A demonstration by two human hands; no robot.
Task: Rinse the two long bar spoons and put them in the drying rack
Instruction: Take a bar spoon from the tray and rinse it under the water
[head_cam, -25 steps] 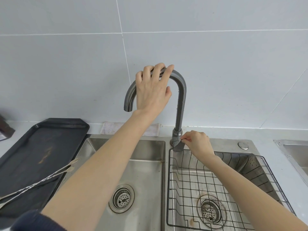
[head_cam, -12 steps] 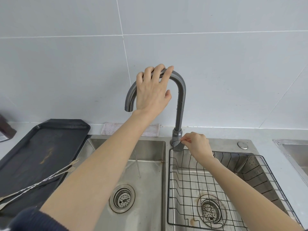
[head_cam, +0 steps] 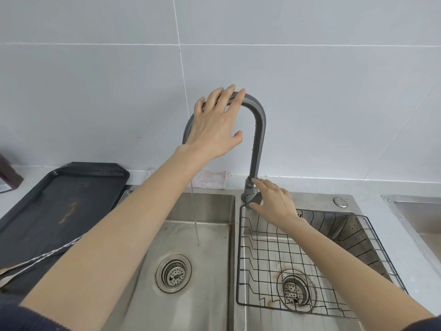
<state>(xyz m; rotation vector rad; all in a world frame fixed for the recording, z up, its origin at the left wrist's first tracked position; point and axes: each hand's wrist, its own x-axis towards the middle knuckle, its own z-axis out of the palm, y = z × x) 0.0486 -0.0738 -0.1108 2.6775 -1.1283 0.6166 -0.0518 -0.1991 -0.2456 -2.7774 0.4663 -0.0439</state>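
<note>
Two long bar spoons (head_cam: 51, 253) with twisted stems lie side by side on the black tray (head_cam: 71, 201) at the left, partly hidden behind my left forearm. My left hand (head_cam: 214, 125) rests on the arch of the grey faucet (head_cam: 259, 130), fingers spread over the pipe. My right hand (head_cam: 274, 201) touches the faucet lever (head_cam: 253, 198) at its base, fingers loosely apart. A thin stream of water (head_cam: 195, 223) falls into the left sink basin (head_cam: 202, 235). The black wire drying rack (head_cam: 307, 263) sits in the right basin, empty.
A folded cloth (head_cam: 212, 180) lies behind the left basin against the tiled wall. A steel colander insert (head_cam: 343, 232) sits at the rack's right side. A dark box (head_cam: 9, 175) stands at the far left. Another steel basin edge (head_cam: 415, 211) shows at the right.
Water now runs from the spout into the left basin. My right hand has opened from a pinch on the lever to a loose touch. My left hand stays on the faucet arch.
</note>
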